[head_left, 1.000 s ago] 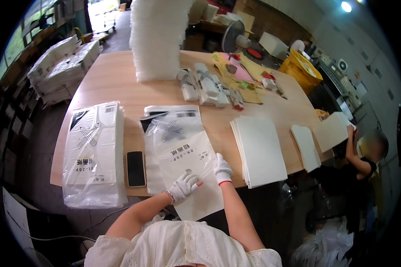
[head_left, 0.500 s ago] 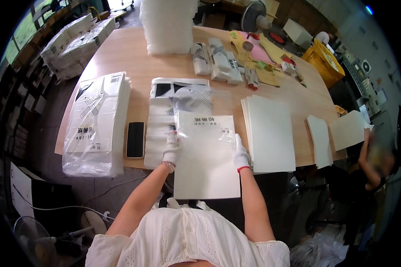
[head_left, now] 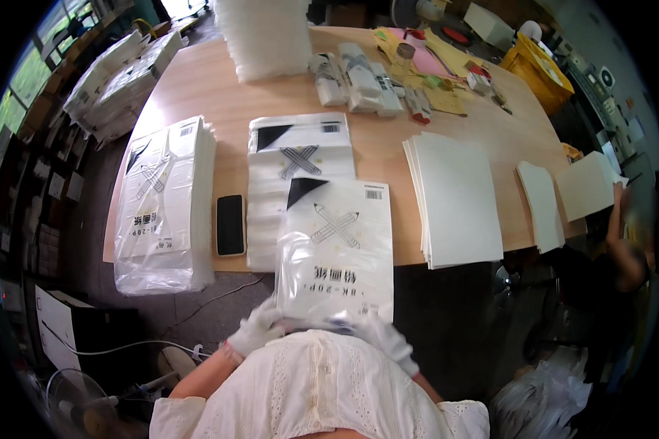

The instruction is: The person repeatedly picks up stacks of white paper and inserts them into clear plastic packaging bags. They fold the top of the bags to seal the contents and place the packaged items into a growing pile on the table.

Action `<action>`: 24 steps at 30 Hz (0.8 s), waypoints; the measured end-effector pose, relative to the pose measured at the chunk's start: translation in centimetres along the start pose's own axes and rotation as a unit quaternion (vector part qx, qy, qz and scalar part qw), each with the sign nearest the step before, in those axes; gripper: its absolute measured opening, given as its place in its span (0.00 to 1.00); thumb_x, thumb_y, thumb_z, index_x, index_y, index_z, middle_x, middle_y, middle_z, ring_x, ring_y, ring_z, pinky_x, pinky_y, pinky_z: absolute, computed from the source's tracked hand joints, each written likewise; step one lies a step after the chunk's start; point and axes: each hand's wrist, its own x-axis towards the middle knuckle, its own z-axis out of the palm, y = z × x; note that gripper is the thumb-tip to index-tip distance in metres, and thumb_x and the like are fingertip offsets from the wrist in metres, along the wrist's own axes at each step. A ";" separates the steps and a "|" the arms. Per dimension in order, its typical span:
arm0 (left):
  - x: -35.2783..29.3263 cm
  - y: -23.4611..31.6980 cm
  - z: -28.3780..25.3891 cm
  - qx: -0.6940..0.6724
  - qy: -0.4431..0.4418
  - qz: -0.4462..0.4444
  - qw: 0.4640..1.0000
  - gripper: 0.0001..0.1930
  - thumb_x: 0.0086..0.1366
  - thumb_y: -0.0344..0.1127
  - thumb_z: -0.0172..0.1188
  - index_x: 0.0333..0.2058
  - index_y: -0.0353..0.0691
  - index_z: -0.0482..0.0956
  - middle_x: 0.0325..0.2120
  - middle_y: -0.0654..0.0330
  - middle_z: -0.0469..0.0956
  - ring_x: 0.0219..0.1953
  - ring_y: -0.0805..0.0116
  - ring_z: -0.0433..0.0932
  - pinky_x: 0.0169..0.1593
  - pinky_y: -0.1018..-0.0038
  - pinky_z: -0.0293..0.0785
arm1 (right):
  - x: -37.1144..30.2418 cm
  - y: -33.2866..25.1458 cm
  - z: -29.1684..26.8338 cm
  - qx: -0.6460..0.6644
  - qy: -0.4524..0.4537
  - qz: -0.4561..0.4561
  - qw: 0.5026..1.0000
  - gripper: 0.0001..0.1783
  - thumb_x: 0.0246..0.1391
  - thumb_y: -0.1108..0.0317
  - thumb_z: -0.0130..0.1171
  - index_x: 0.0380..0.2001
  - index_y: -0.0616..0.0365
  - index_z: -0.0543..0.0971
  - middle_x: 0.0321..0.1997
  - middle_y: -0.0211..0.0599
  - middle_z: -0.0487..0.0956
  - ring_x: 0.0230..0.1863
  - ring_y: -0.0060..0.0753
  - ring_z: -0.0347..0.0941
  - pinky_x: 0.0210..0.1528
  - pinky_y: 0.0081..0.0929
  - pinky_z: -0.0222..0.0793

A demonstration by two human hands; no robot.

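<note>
A transparent printed plastic bag [head_left: 334, 249] surrounds a stack of white paper and reaches past the table's front edge toward my body. It bears a black corner and crossed pencils. My left hand [head_left: 262, 325], in a white glove, grips the bag's near left end. At the near right end my gloved right hand [head_left: 388, 342] also holds the bag, slightly blurred, its fingertips partly hidden. Beyond it lies a pile of flat printed bags [head_left: 300, 135]. On the right rests a stack of blank white paper sheets [head_left: 458, 197].
A pile of filled bags [head_left: 157, 197] and a phone [head_left: 231, 225] lie at left. Farther back stand a tall white stack [head_left: 263, 40] and several wrapped bundles [head_left: 359, 77]. At far right a co-worker's hand [head_left: 619, 194] holds paper. A floor fan [head_left: 77, 402] stands lower left.
The bag has come down over the paper and now covers it. Both my hands have moved from its sides to its near end, close to my body.
</note>
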 end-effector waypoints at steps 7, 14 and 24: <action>0.7 -1.3 -1.8 -0.075 0.112 -0.018 0.991 0.10 0.49 0.16 0.43 0.29 0.35 0.68 0.22 0.62 0.67 0.28 0.73 0.68 0.32 0.74 0.69 | -0.2 0.4 -2.7 0.078 -0.163 0.146 0.973 0.26 0.54 0.62 0.51 0.57 0.52 0.64 0.36 0.42 0.78 0.37 0.40 0.76 0.41 0.37 0.71; 3.5 4.2 -6.3 -0.023 0.156 0.203 0.966 0.09 0.41 0.20 0.53 0.24 0.37 0.68 0.23 0.54 0.69 0.24 0.54 0.72 0.27 0.69 0.68 | 7.9 0.7 7.3 0.603 0.097 0.238 0.755 0.20 0.59 0.64 0.49 0.54 0.59 0.67 0.48 0.37 0.74 0.47 0.30 0.72 0.49 0.28 0.69; -6.1 -7.2 -22.7 -0.223 0.655 0.129 0.711 0.02 0.58 0.31 0.46 0.29 0.40 0.67 0.28 0.63 0.66 0.31 0.69 0.68 0.38 0.72 0.71 | 24.8 -19.5 16.6 0.595 -0.302 0.002 0.745 0.16 0.59 0.65 0.44 0.46 0.63 0.71 0.26 0.39 0.78 0.22 0.28 0.75 0.24 0.28 0.74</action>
